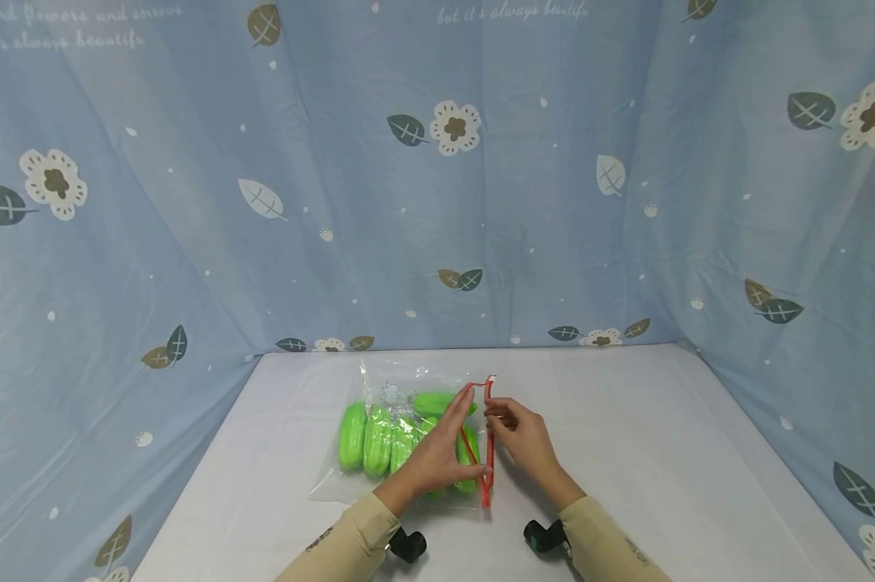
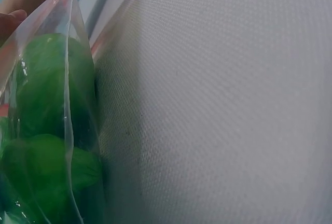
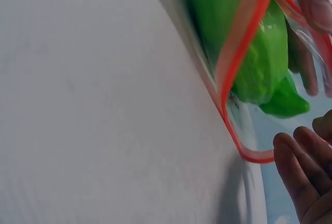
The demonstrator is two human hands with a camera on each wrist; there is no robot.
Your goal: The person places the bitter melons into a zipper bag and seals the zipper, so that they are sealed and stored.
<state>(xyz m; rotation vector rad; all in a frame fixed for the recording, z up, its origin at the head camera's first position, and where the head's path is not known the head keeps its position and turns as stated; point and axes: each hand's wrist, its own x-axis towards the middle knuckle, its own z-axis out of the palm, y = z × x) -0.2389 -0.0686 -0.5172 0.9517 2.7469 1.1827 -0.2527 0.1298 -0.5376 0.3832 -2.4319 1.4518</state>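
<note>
A clear zip bag (image 1: 336,485) with a red-edged mouth lies on the white table, and several bright green, soft-looking bundles (image 1: 352,436) fill it. My left hand (image 1: 437,449) reaches across the mouth end, fingers straight and thumb spread along the red strip. Opposite it, my right hand (image 1: 528,440) pinches the right side of the red edge with curled fingers. Between the hands the mouth gapes. In the right wrist view, a green bundle (image 3: 259,53) with a pointed tip shows inside the red rim (image 3: 224,94). Green bundles (image 2: 49,89) also show through the bag's side in the left wrist view.
The white table (image 1: 627,436) extends to both sides of the bag. A blue patterned curtain (image 1: 365,210) hangs behind and along both sides. Black wrist-worn devices (image 1: 408,546) sit under both forearms, close over the table's near part.
</note>
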